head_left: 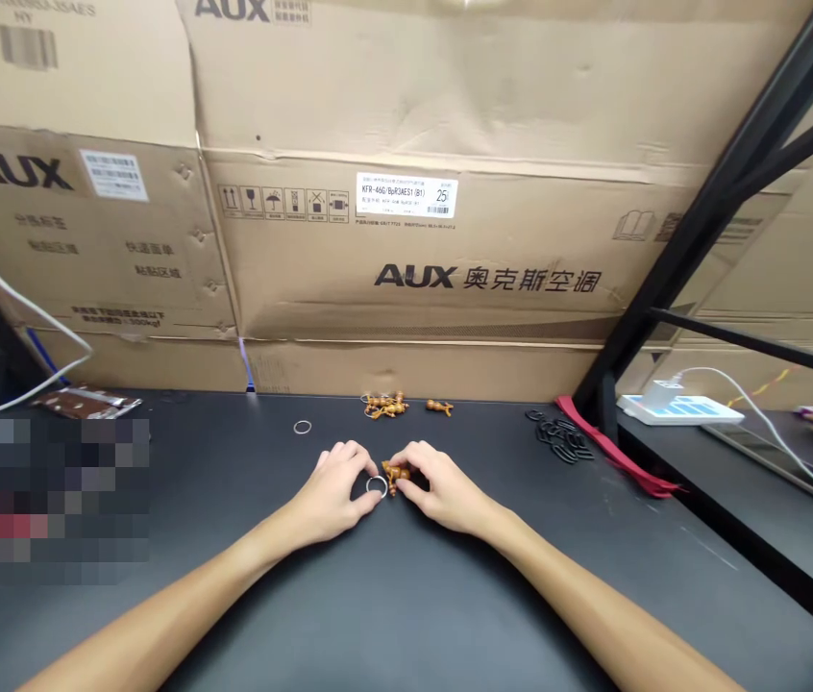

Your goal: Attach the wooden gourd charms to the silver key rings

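On the black desk (pixel 406 625), left hand (pixel 331 492) is touching a stiff, slippery-looking metal ring (pixel 376 486), right hand (pixel 442 488) is pressing light wooden beads (pixel 393 477), hands nearly together, grip unclear.

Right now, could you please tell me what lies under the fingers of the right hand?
A small orange-brown wooden beaded piece lies under the fingers of the right hand, on the black table. The part beneath the fingers is covered and cannot be seen.

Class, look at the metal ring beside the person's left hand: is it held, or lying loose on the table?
Held, it seems: the metal ring stands tilted against the fingertips of the left hand. Whether it also touches the table, I cannot tell.
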Tool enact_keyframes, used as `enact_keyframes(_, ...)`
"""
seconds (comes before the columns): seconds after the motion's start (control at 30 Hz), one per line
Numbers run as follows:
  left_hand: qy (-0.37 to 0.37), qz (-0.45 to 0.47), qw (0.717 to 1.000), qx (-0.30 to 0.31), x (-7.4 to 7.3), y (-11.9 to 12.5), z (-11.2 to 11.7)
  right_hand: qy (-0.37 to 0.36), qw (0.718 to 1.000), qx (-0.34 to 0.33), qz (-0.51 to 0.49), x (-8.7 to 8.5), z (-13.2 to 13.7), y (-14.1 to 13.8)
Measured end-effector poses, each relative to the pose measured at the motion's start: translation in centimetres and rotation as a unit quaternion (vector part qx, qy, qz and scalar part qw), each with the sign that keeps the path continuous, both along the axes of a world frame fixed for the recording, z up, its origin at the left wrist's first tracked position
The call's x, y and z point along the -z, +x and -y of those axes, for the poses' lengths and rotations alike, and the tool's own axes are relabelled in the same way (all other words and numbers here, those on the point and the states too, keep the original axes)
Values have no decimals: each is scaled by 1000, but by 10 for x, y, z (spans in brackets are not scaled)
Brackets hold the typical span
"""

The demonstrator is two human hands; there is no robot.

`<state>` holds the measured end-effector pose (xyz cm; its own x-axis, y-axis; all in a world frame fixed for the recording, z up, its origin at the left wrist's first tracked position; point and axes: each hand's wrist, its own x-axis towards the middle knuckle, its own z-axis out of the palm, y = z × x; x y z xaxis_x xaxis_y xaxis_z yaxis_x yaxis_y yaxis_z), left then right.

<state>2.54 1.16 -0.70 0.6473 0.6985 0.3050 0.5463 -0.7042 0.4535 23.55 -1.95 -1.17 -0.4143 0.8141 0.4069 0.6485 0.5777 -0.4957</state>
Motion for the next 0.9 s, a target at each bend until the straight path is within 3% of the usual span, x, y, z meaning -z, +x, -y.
enact_keyframes(0.27, -32, 57, 997, 33, 6, -2, -1, -30, 999, 10, -27, 3, -1, 1)
enact_keyframes(0.47, 57, 48, 997, 11, 10, -4, -1, -52, 998, 19, -38, 6, -2, 2)
enact_keyframes(0.63, 130, 1, 991, 46, 9, -7, -3, -53, 997, 21, -49, 6, -3, 3)
enact_keyframes(0.8, 92, 7, 991, 93, 8, -7, 0, -48, 997, 22, -50, 7, -3, 3)
enact_keyframes(0.9, 61, 13, 994, 89, 5, -6, 3, -51, 997, 23, -53, 6, -3, 3)
